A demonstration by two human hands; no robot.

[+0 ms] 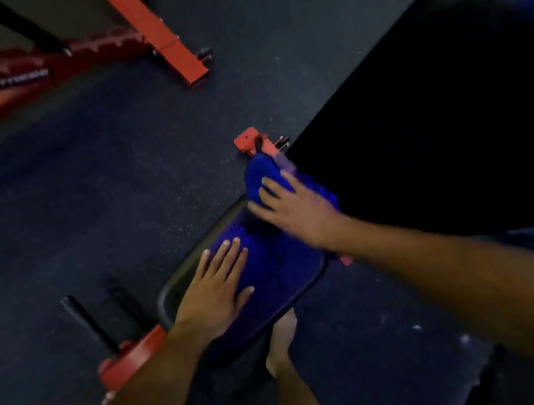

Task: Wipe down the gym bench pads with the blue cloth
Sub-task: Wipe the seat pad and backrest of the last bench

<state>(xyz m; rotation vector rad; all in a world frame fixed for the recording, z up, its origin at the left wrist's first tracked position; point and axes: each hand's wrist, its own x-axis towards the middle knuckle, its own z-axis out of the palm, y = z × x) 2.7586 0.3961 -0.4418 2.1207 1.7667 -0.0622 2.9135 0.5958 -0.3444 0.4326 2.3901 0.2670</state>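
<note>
A blue cloth [277, 262] lies spread over the small black seat pad [175, 290] of a gym bench and bunches up towards the gap at the long back pad [437, 130]. My left hand [216, 291] rests flat on the cloth at the seat pad's near left, fingers straight and spread. My right hand [294, 208] lies palm down on the bunched upper part of the cloth, fingers straight. The cloth covers most of the seat pad.
The bench's red frame shows at the hinge [253, 140] and at the near foot [133, 358] with a black handle [87, 323]. Another red bench base [156, 32] lies on the dark rubber floor at the top left. My bare leg [289, 371] stands under the seat pad.
</note>
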